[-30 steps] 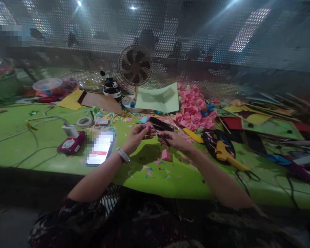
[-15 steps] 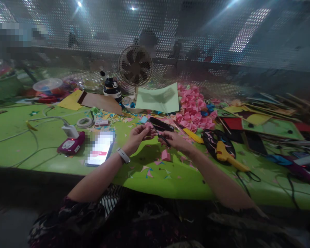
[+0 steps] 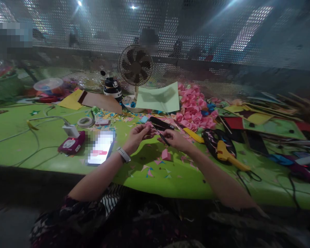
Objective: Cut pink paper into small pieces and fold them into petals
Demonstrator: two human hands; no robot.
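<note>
My left hand (image 3: 137, 137), with a white band on its wrist, pinches a small pink paper piece (image 3: 151, 127) between thumb and fingers. Closed around a pair of scissors with dark handles (image 3: 164, 139) is my right hand (image 3: 176, 140). The scissor blades point up and left toward the pink paper; whether they touch it is too small to tell. Just beyond the hands lies a black stapler (image 3: 162, 123). A pink pad of small paper (image 3: 166, 155) rests on the green table (image 3: 142, 187) below my hands, with pink, blue and white paper scraps around it.
A lit phone (image 3: 101, 148) and a purple power socket (image 3: 71, 144) with cables are at left. Behind stand a fan (image 3: 135, 65), a pale green sheet (image 3: 157, 99) and a heap of pink paper flowers (image 3: 193, 108). A yellow glue gun (image 3: 228, 156) and yellow cutter (image 3: 193, 135) lie right.
Both hands stay in nearly the same place. The scissors have shifted very slightly at the paper; the left hand keeps its pinch.
</note>
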